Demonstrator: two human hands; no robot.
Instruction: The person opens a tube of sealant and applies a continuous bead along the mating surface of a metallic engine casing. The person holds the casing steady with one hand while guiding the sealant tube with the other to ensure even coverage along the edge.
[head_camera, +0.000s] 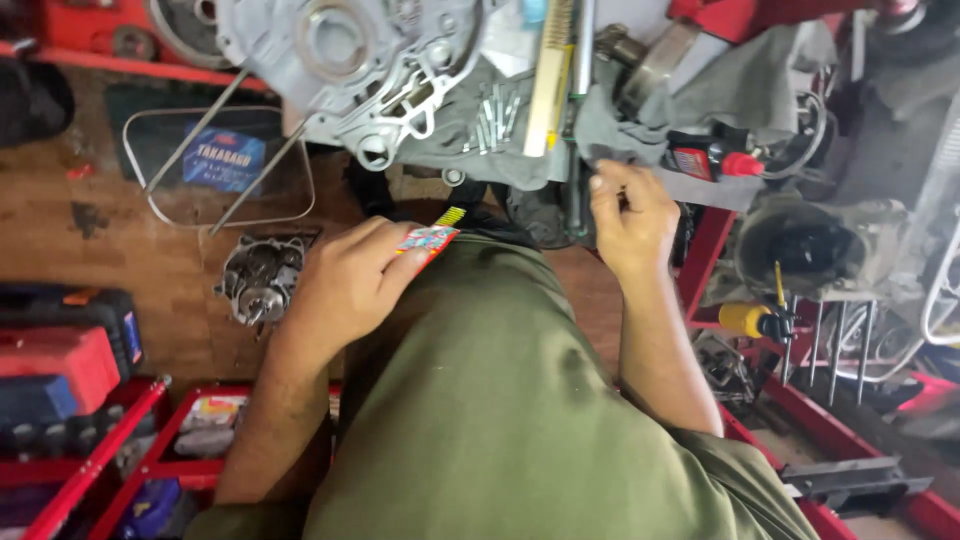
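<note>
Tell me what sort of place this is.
Most likely a motorcycle or small-engine repair shop. A grey engine casing lies on the bench beside loose bolts, red tool trays stand below, and another engine part lies on the floor. The left hand holds a small colourful packet.

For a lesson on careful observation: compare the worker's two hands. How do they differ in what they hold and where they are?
The left hand grips a small colourful packet over the lap; the right hand reaches higher and pinches the grey cloth at the bench edge. The left shows its back, fingers curled; the right's fingertips press together. Both are bare.
</note>
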